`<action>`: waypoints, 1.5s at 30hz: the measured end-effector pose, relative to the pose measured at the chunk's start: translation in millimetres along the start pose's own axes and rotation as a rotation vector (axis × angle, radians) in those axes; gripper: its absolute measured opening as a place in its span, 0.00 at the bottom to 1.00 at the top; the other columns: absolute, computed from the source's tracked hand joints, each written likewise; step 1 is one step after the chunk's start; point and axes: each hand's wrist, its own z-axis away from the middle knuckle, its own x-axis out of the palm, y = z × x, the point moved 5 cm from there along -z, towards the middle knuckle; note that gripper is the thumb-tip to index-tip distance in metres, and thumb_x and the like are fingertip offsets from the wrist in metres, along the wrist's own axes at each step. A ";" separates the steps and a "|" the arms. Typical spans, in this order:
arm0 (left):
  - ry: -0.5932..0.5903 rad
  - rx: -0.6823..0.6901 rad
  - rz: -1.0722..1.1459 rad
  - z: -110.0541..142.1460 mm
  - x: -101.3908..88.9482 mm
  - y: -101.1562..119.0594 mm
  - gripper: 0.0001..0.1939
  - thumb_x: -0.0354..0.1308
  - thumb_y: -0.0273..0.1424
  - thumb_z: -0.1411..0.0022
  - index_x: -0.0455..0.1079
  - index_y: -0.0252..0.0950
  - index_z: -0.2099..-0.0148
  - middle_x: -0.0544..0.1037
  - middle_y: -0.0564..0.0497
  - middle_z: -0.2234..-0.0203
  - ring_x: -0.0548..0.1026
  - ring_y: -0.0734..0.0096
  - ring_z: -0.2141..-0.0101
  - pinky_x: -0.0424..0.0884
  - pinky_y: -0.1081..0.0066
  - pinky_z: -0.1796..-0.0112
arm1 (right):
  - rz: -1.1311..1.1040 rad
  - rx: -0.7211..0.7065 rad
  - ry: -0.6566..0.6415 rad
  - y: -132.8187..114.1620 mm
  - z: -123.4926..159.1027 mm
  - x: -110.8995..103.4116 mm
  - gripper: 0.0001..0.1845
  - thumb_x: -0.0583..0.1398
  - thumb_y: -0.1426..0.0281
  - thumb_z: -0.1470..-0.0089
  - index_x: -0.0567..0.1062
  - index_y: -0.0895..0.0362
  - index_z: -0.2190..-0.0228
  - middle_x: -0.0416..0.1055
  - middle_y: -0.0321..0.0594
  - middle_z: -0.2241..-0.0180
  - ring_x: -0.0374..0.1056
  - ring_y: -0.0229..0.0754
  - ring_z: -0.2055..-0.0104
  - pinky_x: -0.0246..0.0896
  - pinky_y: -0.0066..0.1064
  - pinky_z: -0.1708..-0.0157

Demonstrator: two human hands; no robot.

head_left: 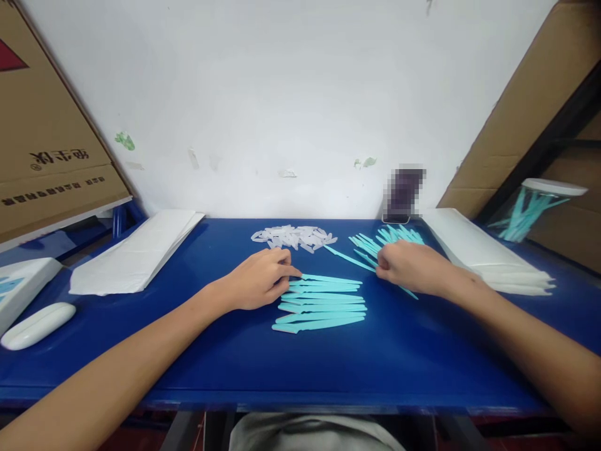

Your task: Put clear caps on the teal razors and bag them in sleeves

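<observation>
Turquoise eyebrow razors (pixel 323 307) lie side by side in a stacked row at the middle of the table. My left hand (pixel 260 279) is curled at the row's far left end, its fingertips closed on the blade end of the topmost razor (pixel 331 278). On the right, my right hand (pixel 408 266) is closed over the near edge of a loose pile of razors (pixel 399 234). A razor (pixel 350 257) sticks out to the left from under its fingers, and a turquoise tip shows below the hand. Small translucent blade caps (pixel 295 237) lie heaped behind my left hand.
White flat bags lie at the left (pixel 136 250) and right (pixel 488 254) of the blue table (pixel 225 357). A phone-like object (pixel 404 194) leans on the wall. A lidded jar of razors (pixel 526 210) stands far right. A white oval object (pixel 37 326) and a white box (pixel 23 288) are left.
</observation>
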 end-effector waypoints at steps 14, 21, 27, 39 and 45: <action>0.036 -0.011 0.003 -0.4 0.7 -0.7 0.20 0.43 0.29 0.27 0.72 0.37 0.43 0.72 0.45 0.60 0.72 0.65 0.61 0.66 0.66 0.61 | -0.142 -0.082 0.153 -20.1 -9.9 10.4 0.11 0.56 0.64 0.39 0.78 0.55 0.65 0.78 0.43 0.64 0.72 0.45 0.66 0.54 0.33 0.72; 0.025 -0.031 0.028 -0.7 0.0 -1.4 0.20 0.43 0.30 0.27 0.74 0.37 0.44 0.72 0.45 0.61 0.72 0.66 0.62 0.67 0.67 0.61 | 0.028 0.067 0.076 -3.6 -6.3 3.1 0.14 0.56 0.65 0.40 0.76 0.55 0.74 0.77 0.46 0.71 0.73 0.49 0.68 0.52 0.33 0.74; 0.058 -0.104 0.022 -1.2 -1.2 -6.2 0.20 0.43 0.31 0.28 0.75 0.37 0.45 0.74 0.46 0.62 0.74 0.66 0.64 0.68 0.69 0.65 | 0.100 0.186 0.124 13.7 -9.1 1.5 0.17 0.55 0.63 0.38 0.78 0.60 0.69 0.77 0.57 0.67 0.75 0.56 0.64 0.57 0.37 0.70; 0.097 -0.043 0.092 -1.8 -6.9 2.9 0.18 0.46 0.36 0.28 0.73 0.37 0.45 0.75 0.47 0.64 0.73 0.65 0.63 0.67 0.67 0.62 | -0.494 -0.417 0.427 -54.8 16.4 -8.3 0.21 0.54 0.60 0.35 0.64 0.55 0.78 0.64 0.35 0.75 0.60 0.39 0.71 0.52 0.34 0.65; -0.016 0.074 0.145 2.9 -1.7 13.8 0.29 0.52 0.46 0.30 0.58 0.42 0.32 0.64 0.38 0.40 0.66 0.51 0.46 0.66 0.54 0.48 | -0.475 -0.673 0.276 -83.8 32.6 -2.3 0.15 0.57 0.62 0.35 0.70 0.56 0.73 0.67 0.38 0.67 0.61 0.38 0.68 0.52 0.33 0.63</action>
